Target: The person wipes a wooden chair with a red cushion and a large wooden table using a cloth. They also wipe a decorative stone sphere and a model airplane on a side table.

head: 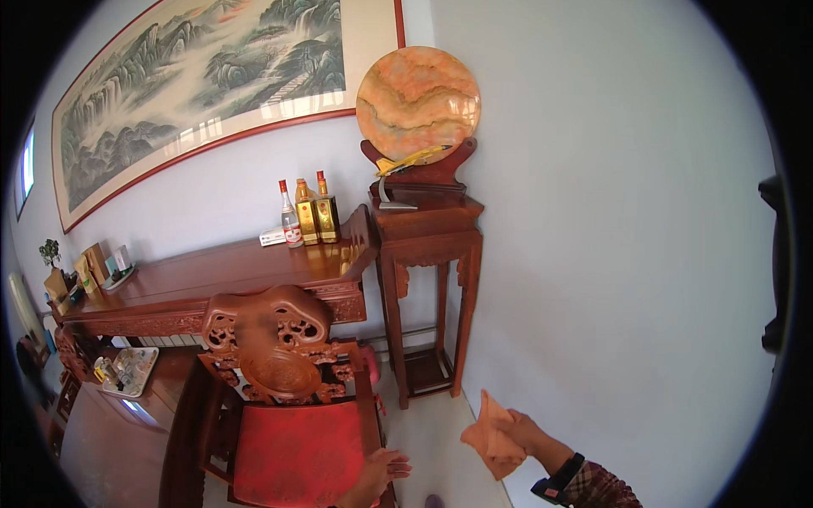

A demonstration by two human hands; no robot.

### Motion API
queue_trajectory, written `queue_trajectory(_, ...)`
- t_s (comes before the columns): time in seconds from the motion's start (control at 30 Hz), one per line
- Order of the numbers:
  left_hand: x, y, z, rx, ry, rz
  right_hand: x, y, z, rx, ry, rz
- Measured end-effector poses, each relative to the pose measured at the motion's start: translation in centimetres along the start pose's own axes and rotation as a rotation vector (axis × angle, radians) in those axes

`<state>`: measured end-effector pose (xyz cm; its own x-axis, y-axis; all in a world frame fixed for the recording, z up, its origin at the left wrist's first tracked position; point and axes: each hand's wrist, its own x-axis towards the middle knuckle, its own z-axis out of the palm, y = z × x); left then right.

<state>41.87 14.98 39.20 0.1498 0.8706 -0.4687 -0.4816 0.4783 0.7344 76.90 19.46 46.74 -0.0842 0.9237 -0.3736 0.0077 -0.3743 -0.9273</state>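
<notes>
In my right hand (527, 432) I grip an orange cloth (492, 438), which hangs in loose folds beside the pale wall. Nothing is in my left hand (380, 476); its fingers are apart, over the front right part of a carved wooden armchair (279, 374) with a red seat cushion (298, 451). Whether that hand touches the chair I cannot tell. Ahead of both hands stands a tall wooden pedestal stand (429, 238). On its top are a round polished stone disc (419, 105) in a wooden holder and a yellow model jet (409, 160) on a small metal base.
A long wooden altar table (216, 273) runs along the wall, bearing several liquor bottles (307, 219), a white box (273, 237) and a potted plant (51, 254). Above hangs a framed landscape painting (209, 89). A tray (136, 371) of small items lies left of the chair.
</notes>
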Motion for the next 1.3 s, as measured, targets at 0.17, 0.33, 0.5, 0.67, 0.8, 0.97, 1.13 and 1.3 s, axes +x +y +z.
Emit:
queue_trajectory(0.17,6.2,4.4,0.7,-0.143,0.117,0.068,11.6,-7.8,-3.1,0.079,0.102,-0.081)
queue_trajectory(0.33,14.0,12.9,7.4,-0.057,0.076,0.309,20.9,-14.1,-5.6,0.700,-0.091,-0.168)
queue_trajectory(0.5,20.0,21.1,11.9,-0.025,0.063,0.589,31.3,-18.9,-4.4,0.810,-0.287,-0.243)
queue_trajectory(0.67,23.0,26.7,12.4,0.031,0.308,0.866,38.6,-28.3,0.3,0.777,-0.193,-0.382)
queue_trajectory(0.8,24.8,30.7,13.1,0.155,0.485,1.212,38.9,-38.8,2.3,0.735,-0.232,-0.689)
queue_trajectory(0.97,26.6,35.3,13.4,0.429,0.433,1.382,39.2,-52.9,3.1,0.311,0.413,-1.259)
queue_trajectory(1.13,28.7,38.8,11.5,1.197,0.632,1.319,37.6,-66.4,1.2,-0.040,0.916,-1.906)
queue_trajectory(1.3,31.7,40.6,9.7,1.239,0.558,1.411,38.1,-76.2,0.8,-0.788,1.315,-2.053)
